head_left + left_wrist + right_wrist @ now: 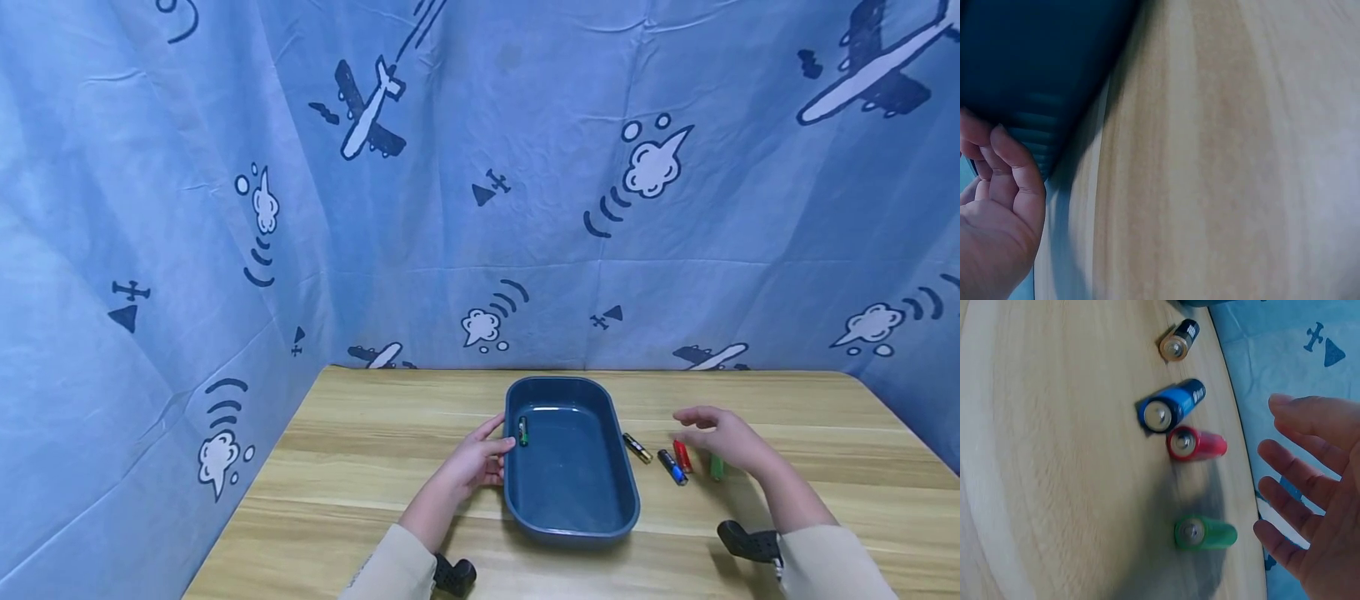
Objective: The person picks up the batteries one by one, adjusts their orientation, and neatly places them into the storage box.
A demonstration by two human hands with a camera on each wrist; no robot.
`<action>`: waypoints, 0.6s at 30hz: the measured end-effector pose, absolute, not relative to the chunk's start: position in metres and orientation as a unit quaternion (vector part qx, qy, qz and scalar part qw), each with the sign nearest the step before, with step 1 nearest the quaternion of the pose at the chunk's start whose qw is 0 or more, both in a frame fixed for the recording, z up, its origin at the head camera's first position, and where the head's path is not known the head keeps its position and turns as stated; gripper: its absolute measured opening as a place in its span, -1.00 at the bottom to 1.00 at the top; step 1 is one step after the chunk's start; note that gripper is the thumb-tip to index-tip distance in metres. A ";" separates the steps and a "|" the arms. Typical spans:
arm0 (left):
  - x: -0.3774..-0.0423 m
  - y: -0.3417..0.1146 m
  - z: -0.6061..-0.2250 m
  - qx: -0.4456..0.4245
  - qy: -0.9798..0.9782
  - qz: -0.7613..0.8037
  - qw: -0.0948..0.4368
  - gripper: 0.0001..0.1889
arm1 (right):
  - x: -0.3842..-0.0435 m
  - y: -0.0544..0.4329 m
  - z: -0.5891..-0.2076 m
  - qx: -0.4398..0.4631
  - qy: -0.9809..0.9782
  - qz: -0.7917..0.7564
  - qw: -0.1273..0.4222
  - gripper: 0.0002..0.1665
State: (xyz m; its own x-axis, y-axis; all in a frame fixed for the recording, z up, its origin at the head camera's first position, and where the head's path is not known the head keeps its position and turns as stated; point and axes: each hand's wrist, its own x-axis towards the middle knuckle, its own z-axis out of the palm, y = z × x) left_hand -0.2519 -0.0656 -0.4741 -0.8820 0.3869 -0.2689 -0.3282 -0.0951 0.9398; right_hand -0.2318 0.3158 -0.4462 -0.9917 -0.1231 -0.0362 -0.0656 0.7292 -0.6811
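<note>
My left hand (468, 462) grips the left rim of a dark blue plastic bin (573, 533), thumb over the edge and fingers against the outer wall. Inside the bin, near that rim, lies a green-and-black battery (522, 431). My right hand (731, 442) hovers over the batteries right of the bin, fingers spread and nothing held. Below it are a red battery (1197, 443) and a green battery (1207, 532). A blue-and-black battery (1172, 406) lies beside the red one, and a black-and-gold battery (1179, 340) is closest to the bin.
The wooden table (360, 467) carries everything. A blue curtain (525, 233) printed with planes and clouds hangs behind the table and along its sides. Each wrist wears a black camera mount, such as the right mount (750, 543).
</note>
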 end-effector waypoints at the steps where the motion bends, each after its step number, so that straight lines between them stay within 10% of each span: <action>1: -0.252 -0.065 -0.474 0.025 0.628 0.740 0.241 -0.35 | -0.231 0.318 -0.447 -0.051 0.930 -0.363 0.039 -0.40; 18: -0.251 -0.065 -0.475 0.030 0.630 0.738 0.242 -0.37 | -0.217 0.339 -0.459 -0.062 0.930 -0.360 0.042 -0.23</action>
